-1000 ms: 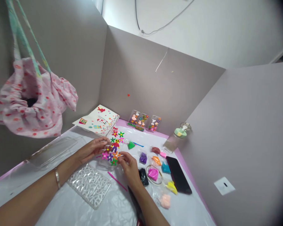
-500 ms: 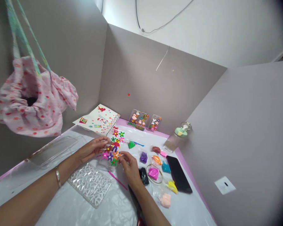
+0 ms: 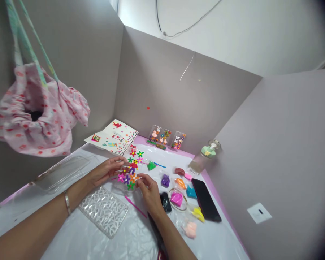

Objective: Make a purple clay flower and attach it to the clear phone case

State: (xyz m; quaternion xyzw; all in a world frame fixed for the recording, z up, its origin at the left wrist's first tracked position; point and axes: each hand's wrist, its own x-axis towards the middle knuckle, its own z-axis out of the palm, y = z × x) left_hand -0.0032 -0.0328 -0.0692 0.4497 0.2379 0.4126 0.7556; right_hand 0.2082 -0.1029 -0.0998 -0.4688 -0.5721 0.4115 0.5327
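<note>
A clear phone case [image 3: 132, 168] decorated with clay flowers and a small red-and-purple figure is held between my hands over the table. My left hand [image 3: 109, 169] grips its left edge with the fingers curled. At its lower right edge, my right hand [image 3: 148, 189] pinches the case between thumb and fingers. Below my left wrist lies a clear textured plate [image 3: 105, 213]. A pink stick tool [image 3: 135, 206] rests between the plate and my right hand.
Wrapped clay packs, including purple [image 3: 165, 180] and magenta [image 3: 176, 198], lie right of my hands, beside a black phone [image 3: 206, 199]. A bottle [image 3: 202, 159], decorated cases [image 3: 157, 135] and a drawn-on notebook [image 3: 115, 137] stand behind. A pink bag [image 3: 43, 115] hangs at left.
</note>
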